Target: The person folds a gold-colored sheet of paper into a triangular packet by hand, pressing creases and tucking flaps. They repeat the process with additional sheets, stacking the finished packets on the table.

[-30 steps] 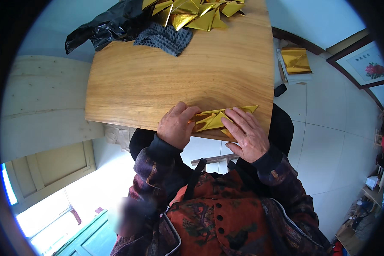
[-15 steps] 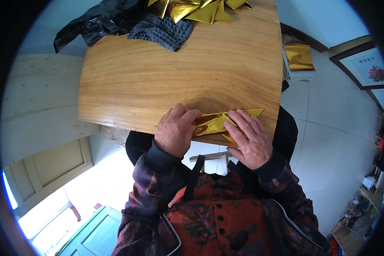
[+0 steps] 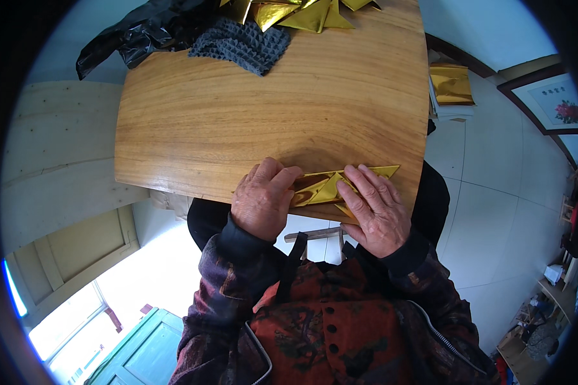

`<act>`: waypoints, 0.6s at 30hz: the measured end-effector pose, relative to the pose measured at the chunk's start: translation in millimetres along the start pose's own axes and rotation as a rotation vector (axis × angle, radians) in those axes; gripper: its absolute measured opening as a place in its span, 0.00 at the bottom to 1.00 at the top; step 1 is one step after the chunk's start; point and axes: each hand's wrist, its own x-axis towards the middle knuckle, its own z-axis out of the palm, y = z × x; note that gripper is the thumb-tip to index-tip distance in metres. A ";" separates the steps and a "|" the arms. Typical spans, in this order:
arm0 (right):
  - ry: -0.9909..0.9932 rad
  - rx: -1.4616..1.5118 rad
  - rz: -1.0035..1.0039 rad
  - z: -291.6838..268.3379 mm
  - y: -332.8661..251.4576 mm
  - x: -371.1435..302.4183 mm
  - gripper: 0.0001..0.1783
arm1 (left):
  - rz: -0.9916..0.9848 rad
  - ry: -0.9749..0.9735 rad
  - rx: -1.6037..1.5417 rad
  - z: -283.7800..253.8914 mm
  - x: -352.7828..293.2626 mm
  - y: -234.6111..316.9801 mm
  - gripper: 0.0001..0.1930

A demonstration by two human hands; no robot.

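Observation:
A folded sheet of shiny gold foil paper (image 3: 327,189) lies at the near edge of the wooden table (image 3: 270,122), with slanted creases and a pointed end at the right. My left hand (image 3: 263,199) pinches its left end between thumb and curled fingers; the fingertips are partly hidden. Over its right part rests my right hand (image 3: 379,212), fingers stretched out flat and pressing the paper down, the thumb apart near the table's edge.
Several folded gold foil pieces (image 3: 308,16) lie at the table's far side. Next to them are a dark grey waffle-textured cloth (image 3: 244,48) and a black plastic bag (image 3: 154,32). Right of the table, a gold foil stack (image 3: 453,85) sits low down. A wooden bar (image 3: 315,235) shows below the table edge.
Both hands hold nearly the same place on the gold foil paper. The whole view has shifted very slightly; nothing was let go or picked up.

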 end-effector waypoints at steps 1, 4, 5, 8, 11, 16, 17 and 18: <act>-0.004 -0.010 0.002 -0.3 -0.1 0.3 0.46 | -0.001 0.001 -0.003 0.3 0.1 -0.2 0.17; -0.005 -0.048 -0.003 0.2 -1.3 1.7 0.46 | 0.005 0.014 0.008 0.4 -0.1 0.3 0.18; -0.003 -0.058 -0.007 0.4 -1.7 1.8 0.46 | 0.014 0.023 0.021 0.3 -0.1 0.7 0.18; 0.004 -0.020 -0.012 0.7 -1.5 2.1 0.48 | 0.022 0.037 0.045 -0.1 0.5 1.6 0.19; 0.007 -0.030 -0.016 1.0 -1.2 1.7 0.49 | 0.012 0.044 0.049 -0.4 0.7 2.1 0.18; 0.013 -0.028 -0.013 1.2 -1.3 1.3 0.49 | -0.023 0.035 0.046 -2.0 0.3 0.9 0.17; 0.014 -0.028 -0.013 1.1 -1.3 1.3 0.49 | -0.008 0.050 0.047 -1.8 0.3 0.9 0.17; 0.014 -0.028 -0.013 1.0 -1.3 1.4 0.49 | 0.016 0.074 0.049 -1.7 0.2 0.7 0.17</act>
